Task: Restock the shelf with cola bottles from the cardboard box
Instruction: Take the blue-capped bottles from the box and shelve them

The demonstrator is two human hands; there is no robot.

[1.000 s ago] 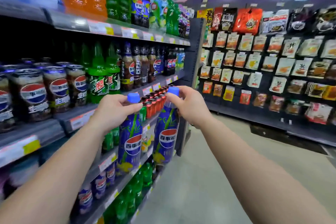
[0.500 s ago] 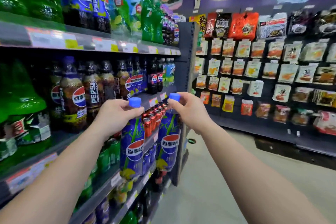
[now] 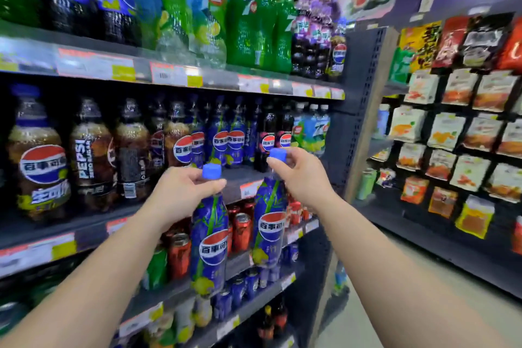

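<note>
The cardboard box is nowhere in the head view; both forearms run off the bottom edge, and the shelving is cropped at the left and top, so the big bottles on the top shelf lose their caps; the left edge is smeared with blur, and the price tags (image 3: 175,76) along the shelf lips cannot be read.

The left hand (image 3: 178,196) pinches the neck of the left cola bottle (image 3: 210,246) just under its blue cap (image 3: 211,171), thumb and fingers closed around it; the right hand (image 3: 300,178) grips the right cola bottle (image 3: 268,232) the same way below its blue cap (image 3: 278,154), and its palm hides the neck and shoulder. The lower end of the left bottle merges with the stock behind it, so its base is hard to pick out.

Both bottles are slim clear plastic with ridged screw caps, wrapped in glossy blue sleeves printed with green stalks, yellow fruit and a round red, white and blue logo; each hangs cap up, long axis near vertical with a slight lean, logo facing the camera, in the air in front of the middle shelf (image 3: 240,178), level with the red cans (image 3: 241,230) on the tier below; the 2 bottles sit side by side, apart.

Dark cola in rounded, dimpled bottles lines the middle shelf; a bare grey patch of shelf lies just behind the hands. Flat snack packets (image 3: 446,133) hang on the far rack.
</note>
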